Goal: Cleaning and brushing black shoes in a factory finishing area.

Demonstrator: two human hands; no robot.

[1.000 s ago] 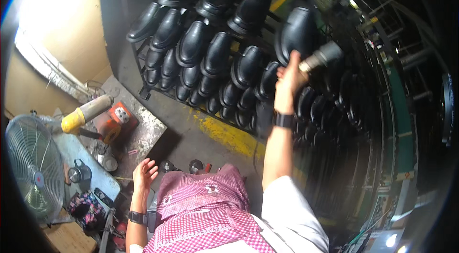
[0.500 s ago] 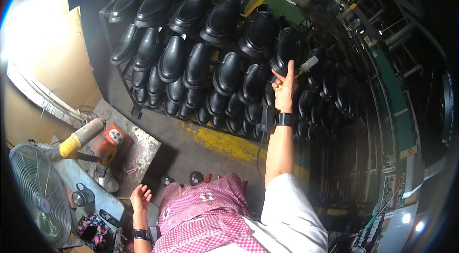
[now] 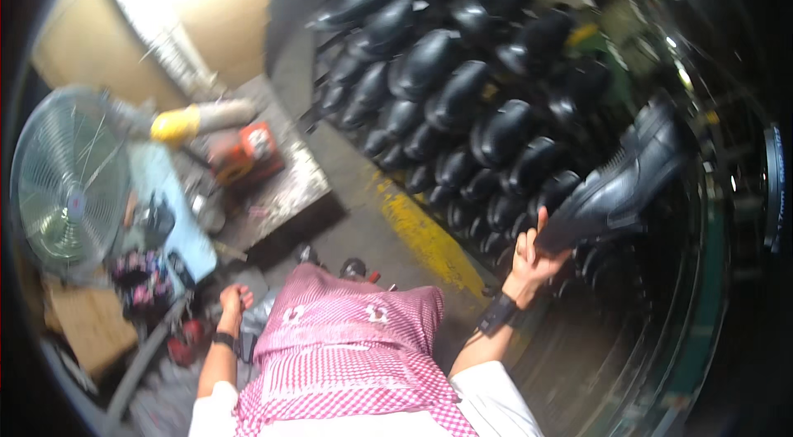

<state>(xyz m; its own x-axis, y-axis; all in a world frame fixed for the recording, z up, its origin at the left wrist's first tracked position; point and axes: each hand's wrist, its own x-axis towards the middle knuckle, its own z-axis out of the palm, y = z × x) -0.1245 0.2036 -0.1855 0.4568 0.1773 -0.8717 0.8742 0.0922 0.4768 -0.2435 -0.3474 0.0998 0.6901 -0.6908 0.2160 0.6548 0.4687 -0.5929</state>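
A black leather shoe (image 3: 615, 181) hangs tilted at the right, lifted in front of the rack. My right hand (image 3: 533, 259) grips its lower-left end, with the index finger sticking up beside it. The shoe hides part of that hand's grasp. A dark band circles my right wrist. Low on the left, beside my checked pink apron (image 3: 347, 317), my left hand (image 3: 236, 297) is loosely curled and holds nothing that I can see. Rows of black shoes (image 3: 425, 65) fill the tiered rack beyond my hands, somewhat blurred.
A metal-topped bench (image 3: 301, 181) at the left bears an orange device (image 3: 252, 152) and a yellow-and-grey cylinder (image 3: 198, 119). A round fan (image 3: 70, 189) stands at the far left. A worn yellow stripe (image 3: 434, 243) runs along the floor by the rack.
My right hand has drawn the shoe off the rack and lower toward me. My view has turned, so the rack sits farther right. My left hand's fingers have curled in more.
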